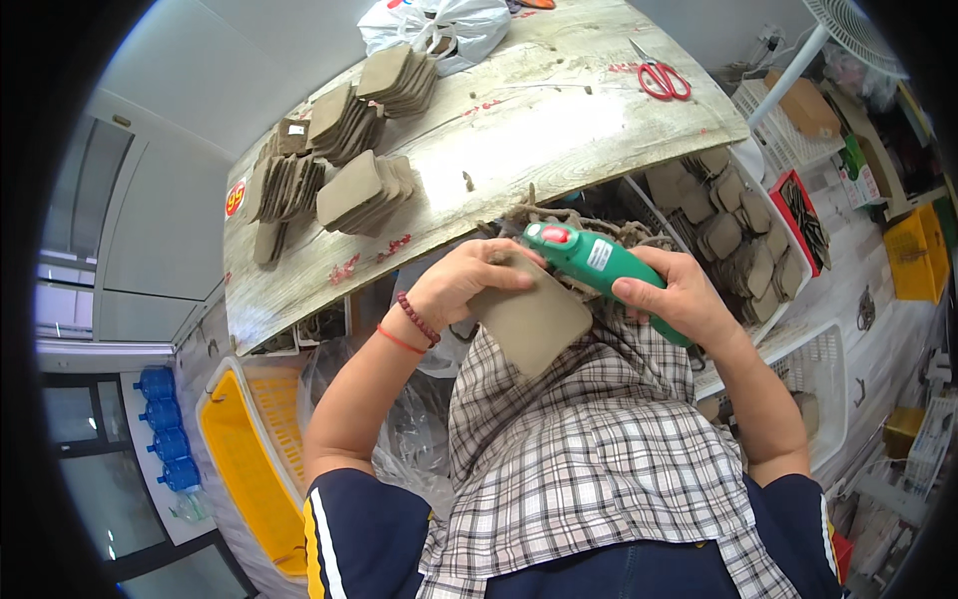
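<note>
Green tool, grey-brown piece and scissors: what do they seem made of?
Green tool: probably hard plastic, satin, from its smooth, even casing. Piece: matte, perhaps fabric or suede, from its dull, flat surface; I can't tell which. Scissors: likely metal blades, from their grey colour; smooth red handles look plastic.

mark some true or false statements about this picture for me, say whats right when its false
1. The right hand holds a green handheld tool. True.
2. The left hand is empty. False: the left hand holds a flat grey-brown piece.
3. The scissors on the table have red handles. True.
4. The white plastic bag hangs from the fan. False: the white plastic bag sits on the table, at its far side.
5. Stacks of brown pieces lie on the table's left part. True.
6. The large water bottles at the left are red. False: the large water bottles are blue.
</note>
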A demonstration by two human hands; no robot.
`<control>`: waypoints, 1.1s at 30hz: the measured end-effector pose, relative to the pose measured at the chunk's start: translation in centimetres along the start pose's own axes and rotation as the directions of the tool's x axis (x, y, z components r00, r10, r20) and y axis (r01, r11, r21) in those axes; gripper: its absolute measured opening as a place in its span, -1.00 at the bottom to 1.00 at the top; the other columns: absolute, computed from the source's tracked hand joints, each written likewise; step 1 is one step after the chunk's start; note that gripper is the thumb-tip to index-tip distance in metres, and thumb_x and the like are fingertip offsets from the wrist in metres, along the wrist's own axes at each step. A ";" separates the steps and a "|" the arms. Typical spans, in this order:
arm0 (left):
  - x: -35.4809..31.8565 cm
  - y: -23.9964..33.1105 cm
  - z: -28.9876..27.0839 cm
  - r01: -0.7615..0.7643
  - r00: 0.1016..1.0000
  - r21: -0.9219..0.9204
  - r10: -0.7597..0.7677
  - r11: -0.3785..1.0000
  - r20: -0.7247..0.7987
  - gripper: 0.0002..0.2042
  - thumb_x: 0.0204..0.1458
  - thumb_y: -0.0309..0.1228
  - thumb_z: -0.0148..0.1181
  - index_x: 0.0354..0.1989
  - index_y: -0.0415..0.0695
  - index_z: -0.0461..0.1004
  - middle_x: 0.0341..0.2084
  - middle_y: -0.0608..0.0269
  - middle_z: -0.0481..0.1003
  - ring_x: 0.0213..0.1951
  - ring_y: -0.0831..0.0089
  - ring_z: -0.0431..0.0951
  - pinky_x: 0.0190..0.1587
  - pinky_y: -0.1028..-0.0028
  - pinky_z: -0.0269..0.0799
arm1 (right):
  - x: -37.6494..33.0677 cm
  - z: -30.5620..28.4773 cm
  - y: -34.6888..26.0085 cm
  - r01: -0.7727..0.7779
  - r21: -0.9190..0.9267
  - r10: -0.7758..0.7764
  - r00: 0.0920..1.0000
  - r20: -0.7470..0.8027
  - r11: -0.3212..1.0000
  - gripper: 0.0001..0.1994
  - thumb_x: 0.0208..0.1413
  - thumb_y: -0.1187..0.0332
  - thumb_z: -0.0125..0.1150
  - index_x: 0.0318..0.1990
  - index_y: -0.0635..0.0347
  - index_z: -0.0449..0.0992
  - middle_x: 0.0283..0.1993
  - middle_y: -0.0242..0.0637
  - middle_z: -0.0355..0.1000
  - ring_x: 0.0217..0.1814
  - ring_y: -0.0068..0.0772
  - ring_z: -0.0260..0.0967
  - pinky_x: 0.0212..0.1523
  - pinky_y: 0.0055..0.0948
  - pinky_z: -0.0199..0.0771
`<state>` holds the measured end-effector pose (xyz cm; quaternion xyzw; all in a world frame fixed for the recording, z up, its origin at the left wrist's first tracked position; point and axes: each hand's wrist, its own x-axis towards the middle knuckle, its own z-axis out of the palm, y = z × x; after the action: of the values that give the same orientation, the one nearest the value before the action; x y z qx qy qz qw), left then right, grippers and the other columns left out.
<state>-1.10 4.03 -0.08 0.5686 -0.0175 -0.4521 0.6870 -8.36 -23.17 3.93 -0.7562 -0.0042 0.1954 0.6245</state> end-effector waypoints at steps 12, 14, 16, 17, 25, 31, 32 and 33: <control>-1.8 2.0 -21.7 -0.630 0.152 0.250 0.432 0.735 -0.889 -0.65 0.25 -0.17 0.02 -0.23 -0.30 0.44 -0.31 0.14 0.54 -0.22 0.35 0.56 -0.20 0.39 0.47 | 10.4 -3.3 1.4 0.036 -0.441 -0.185 0.936 -0.300 0.897 -0.53 0.04 -0.06 0.24 -0.39 0.28 0.52 -0.65 -0.37 0.34 -0.62 -0.57 0.27 -0.58 -0.48 0.22; -1.4 2.2 -22.9 -0.402 0.131 0.416 0.500 0.816 -0.856 -0.56 0.24 -0.07 -0.02 -0.16 -0.29 0.50 -0.35 0.09 0.58 -0.26 0.34 0.56 -0.23 0.36 0.40 | 13.0 -3.7 1.4 -0.017 -0.554 -0.177 0.940 -0.294 0.832 -0.47 0.01 -0.14 0.21 -0.41 0.28 0.51 -0.62 -0.26 0.38 -0.58 -0.40 0.34 -0.52 -0.37 0.30; -0.9 3.0 -22.5 0.138 0.001 0.696 0.702 0.705 -0.712 -0.62 0.24 -0.06 -0.08 -0.09 -0.08 0.54 -0.32 0.02 0.58 -0.23 0.15 0.56 -0.16 0.27 0.42 | 15.1 -3.9 1.5 -0.051 -0.671 -0.197 0.937 -0.288 0.739 -0.43 0.00 -0.20 0.18 -0.39 0.28 0.50 -0.57 -0.14 0.43 -0.51 -0.21 0.43 -0.43 -0.28 0.38; -1.6 4.2 -19.4 0.340 -0.015 0.718 0.767 0.607 -0.641 -0.64 0.24 -0.07 -0.09 -0.09 -0.03 0.54 -0.31 0.02 0.57 -0.19 0.07 0.55 -0.14 0.24 0.42 | 15.8 -3.9 1.6 -0.070 -0.711 -0.213 0.929 -0.302 0.700 -0.42 0.00 -0.21 0.16 -0.37 0.28 0.50 -0.53 -0.10 0.45 -0.45 -0.12 0.45 -0.38 -0.24 0.40; -4.5 3.4 -11.7 -0.545 0.336 0.427 0.654 0.722 -0.678 -0.62 0.30 -0.13 -0.12 -0.21 -0.17 0.53 -0.66 0.45 0.37 -0.66 0.70 0.23 -0.57 0.62 0.12 | 22.2 -3.9 3.3 -0.071 -0.913 -0.340 0.914 -0.221 0.402 -0.42 0.04 -0.20 0.12 -0.14 0.21 0.46 -0.28 -0.04 0.52 -0.22 0.00 0.51 -0.13 -0.09 0.47; 5.7 -3.3 -0.6 -0.271 0.621 0.921 0.782 0.279 -0.054 -0.47 0.04 -0.13 0.23 0.20 0.00 0.36 0.16 -0.17 0.30 0.23 0.02 0.24 0.26 0.19 0.11 | 26.0 -2.3 3.7 0.020 -0.970 -0.489 0.866 -0.103 0.241 -0.43 0.08 -0.14 0.12 0.08 0.10 0.35 -0.11 -0.13 0.46 -0.02 -0.08 0.42 -0.03 -0.16 0.40; 6.0 -3.4 1.6 -0.268 0.697 0.923 0.717 0.277 -0.013 -0.35 -0.06 -0.06 0.29 0.25 0.11 0.29 0.23 -0.18 0.19 0.29 -0.03 0.13 0.29 0.13 0.04 | 26.0 -2.3 3.9 0.010 -0.977 -0.493 0.865 -0.098 0.213 -0.41 0.08 -0.13 0.12 0.14 0.07 0.33 -0.10 -0.14 0.45 0.01 -0.08 0.39 0.01 -0.15 0.37; 6.0 -3.6 4.0 -0.266 0.765 0.924 0.643 0.274 0.030 -0.22 -0.17 0.00 0.36 0.31 0.22 0.22 0.30 -0.19 0.08 0.34 -0.09 0.02 0.32 0.07 -0.03 | 25.8 -2.4 4.2 0.000 -0.978 -0.487 0.867 -0.104 0.207 -0.40 0.09 -0.14 0.10 0.16 0.04 0.30 -0.06 -0.15 0.44 0.05 -0.10 0.36 0.05 -0.13 0.32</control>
<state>-1.87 -2.68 -4.49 0.8800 -0.2952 -0.0400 0.3700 15.18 -19.89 -7.18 -0.9860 -0.1195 -0.1085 0.0413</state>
